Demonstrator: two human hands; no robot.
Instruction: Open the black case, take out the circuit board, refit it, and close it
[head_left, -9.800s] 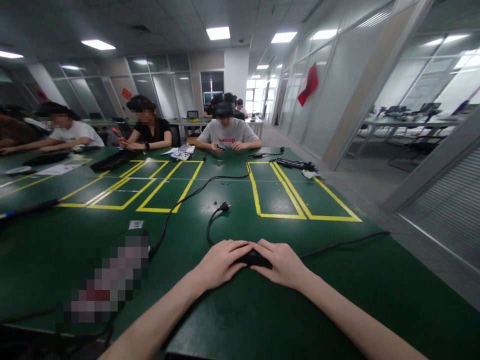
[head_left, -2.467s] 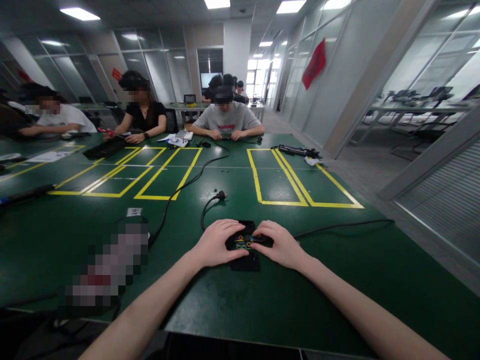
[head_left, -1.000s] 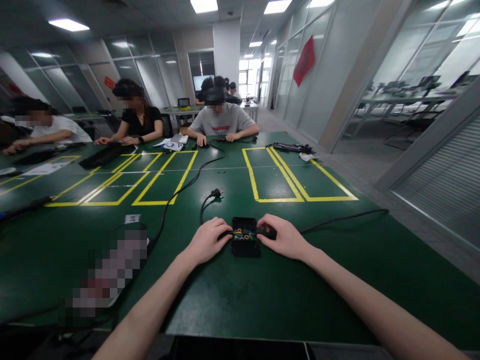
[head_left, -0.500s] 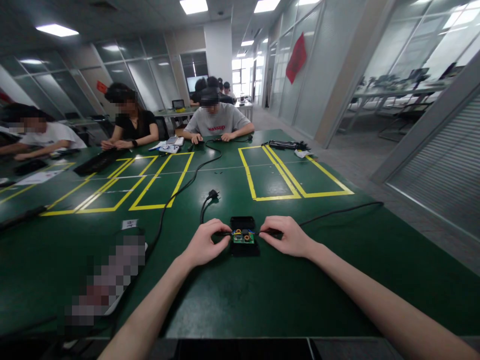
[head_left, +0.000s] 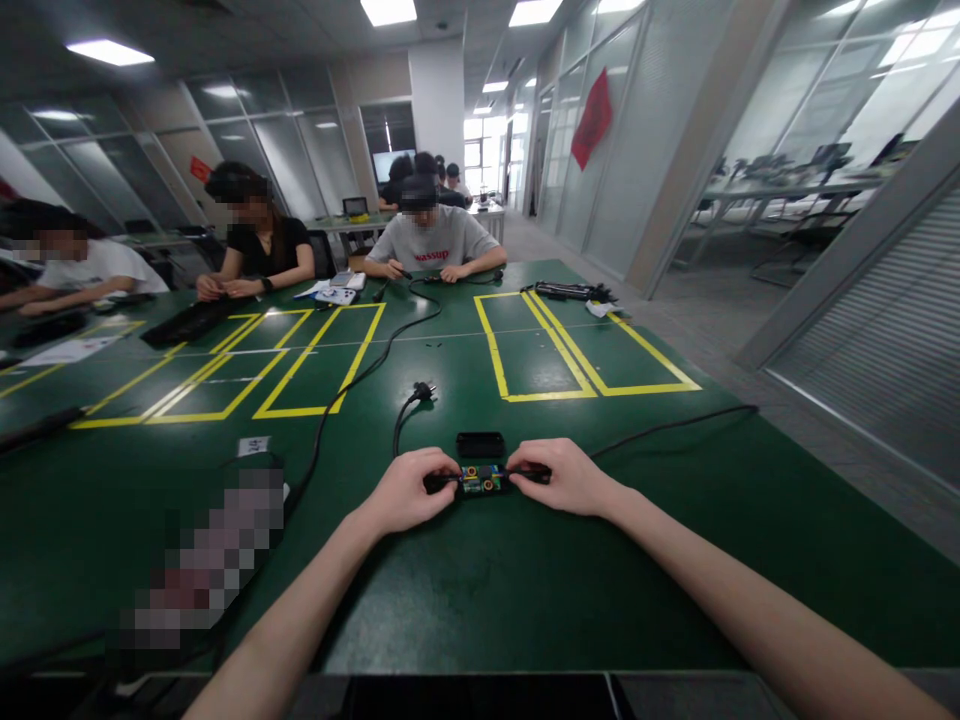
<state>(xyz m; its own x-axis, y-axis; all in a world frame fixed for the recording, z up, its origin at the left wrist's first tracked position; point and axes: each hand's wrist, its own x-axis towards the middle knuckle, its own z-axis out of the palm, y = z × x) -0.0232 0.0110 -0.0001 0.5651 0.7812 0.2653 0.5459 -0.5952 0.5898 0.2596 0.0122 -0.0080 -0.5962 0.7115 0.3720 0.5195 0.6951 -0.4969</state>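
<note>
A small circuit board (head_left: 482, 480) with copper coils and coloured parts lies on the green table (head_left: 525, 590) between my hands. My left hand (head_left: 409, 489) pinches the black cable end at its left side. My right hand (head_left: 564, 475) pinches the black cable end at its right side. A black plastic case half (head_left: 480, 443) lies just beyond the board. Whether another case half lies under the board I cannot tell. The left cable curls up to a black mains plug (head_left: 422, 391). The right cable (head_left: 675, 424) runs off the table's right edge.
Yellow tape rectangles (head_left: 577, 360) mark the table further out. A long black cord (head_left: 360, 375) crosses toward a person in a grey shirt (head_left: 431, 240) at the far end. Two more seated people work at far left. A blurred object (head_left: 202, 560) lies at my left.
Since 9.8 s ago the closed black adapter was opened. In the last second my hands drew the board with its cables toward me, out of the case half, which stayed behind it.
</note>
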